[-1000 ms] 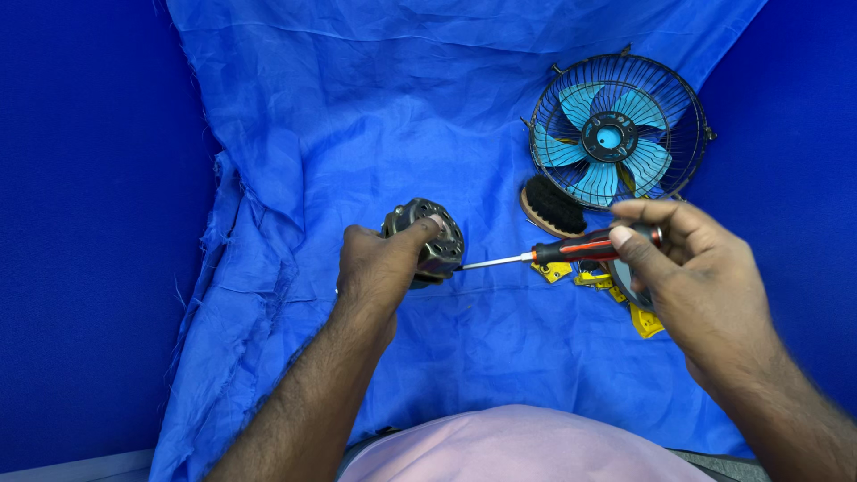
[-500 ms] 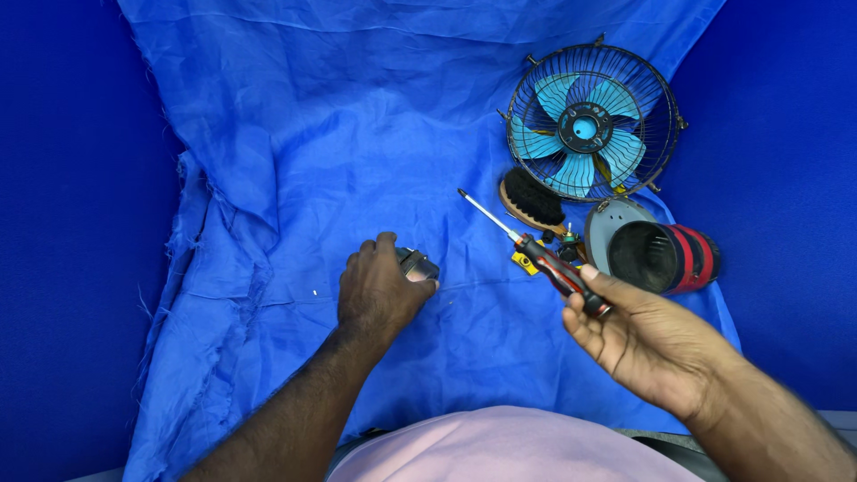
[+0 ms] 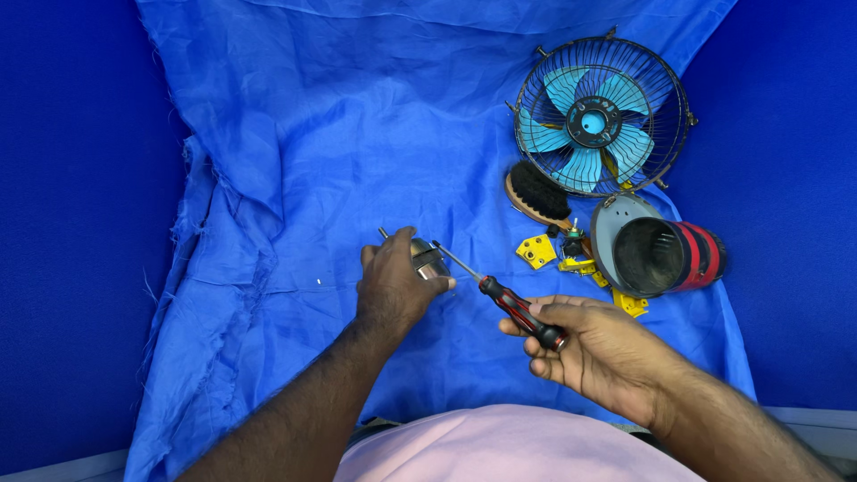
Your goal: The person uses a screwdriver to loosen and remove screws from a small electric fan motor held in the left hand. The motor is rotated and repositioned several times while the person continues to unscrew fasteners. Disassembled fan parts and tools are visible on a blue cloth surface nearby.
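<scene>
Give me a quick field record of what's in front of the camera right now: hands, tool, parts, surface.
left hand: grips a small round metal part on the cloth
right hand: holds a red and black screwdriver, tip toward the metal part
surface: blue cloth
upper right: caged fan with blue blades
beside it: brush, yellow pieces, red and grey housing

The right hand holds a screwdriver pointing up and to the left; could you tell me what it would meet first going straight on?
Probably the metal part under the left hand.
</scene>
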